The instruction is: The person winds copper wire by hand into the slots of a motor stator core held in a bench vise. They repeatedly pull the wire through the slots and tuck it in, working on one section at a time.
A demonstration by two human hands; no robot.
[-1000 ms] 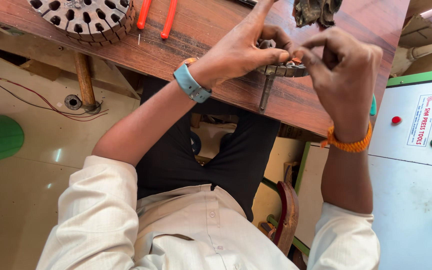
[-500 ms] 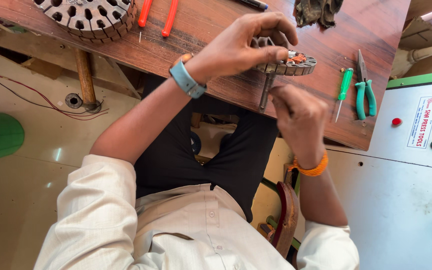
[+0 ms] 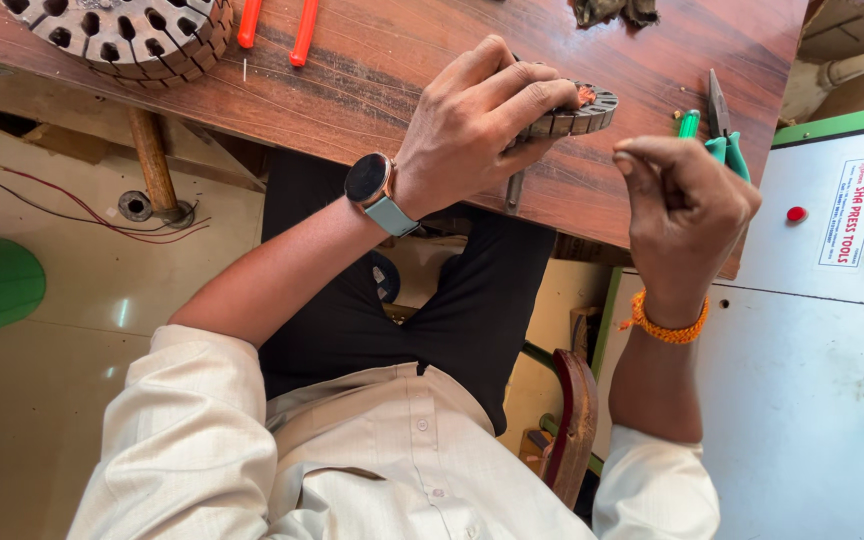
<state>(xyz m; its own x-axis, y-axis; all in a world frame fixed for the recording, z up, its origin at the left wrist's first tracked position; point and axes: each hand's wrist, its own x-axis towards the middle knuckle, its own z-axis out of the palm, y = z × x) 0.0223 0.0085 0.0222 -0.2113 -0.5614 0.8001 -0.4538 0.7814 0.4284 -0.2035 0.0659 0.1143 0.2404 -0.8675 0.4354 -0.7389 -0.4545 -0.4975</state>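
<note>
A small slotted metal core (image 3: 574, 112) is held in the grip of the left hand (image 3: 477, 125), at the near edge of the wooden counter (image 3: 402, 70). The right hand (image 3: 687, 205) is raised just beside it, fingers pinched together; whether anything is held there cannot be told. Green-handled pliers (image 3: 724, 135) are seen lying behind that hand.

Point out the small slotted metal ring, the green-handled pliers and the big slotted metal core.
small slotted metal ring (image 3: 580, 112), head view, its outer edge.
green-handled pliers (image 3: 727, 145), head view, upper handle.
big slotted metal core (image 3: 127, 35), head view, its slotted face.
</note>
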